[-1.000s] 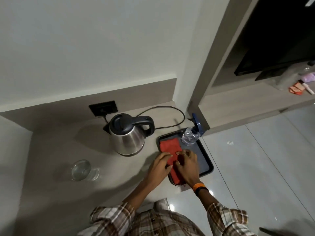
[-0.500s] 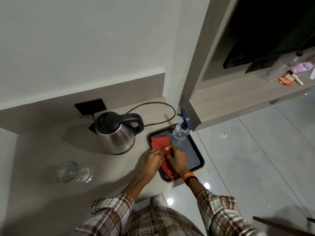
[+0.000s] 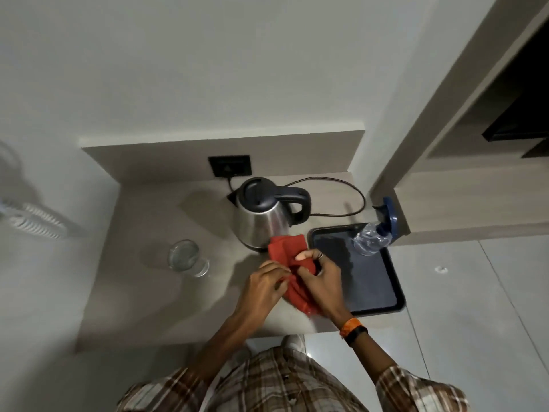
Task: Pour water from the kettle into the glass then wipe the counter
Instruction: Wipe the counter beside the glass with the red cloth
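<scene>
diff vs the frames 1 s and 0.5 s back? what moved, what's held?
The red cloth has come off the dark rectangular tray, lifted leftward over the beige counter; left hand and right hand now grip it bunched between them. Unmoved: steel kettle with dark lid, clear drinking glass, plastic water bottle on the tray.

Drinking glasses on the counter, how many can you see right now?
1. The drinking glass stands on the counter, left of the kettle and clear of both hands. The tray holds only a plastic bottle; nothing seems hidden.
</scene>
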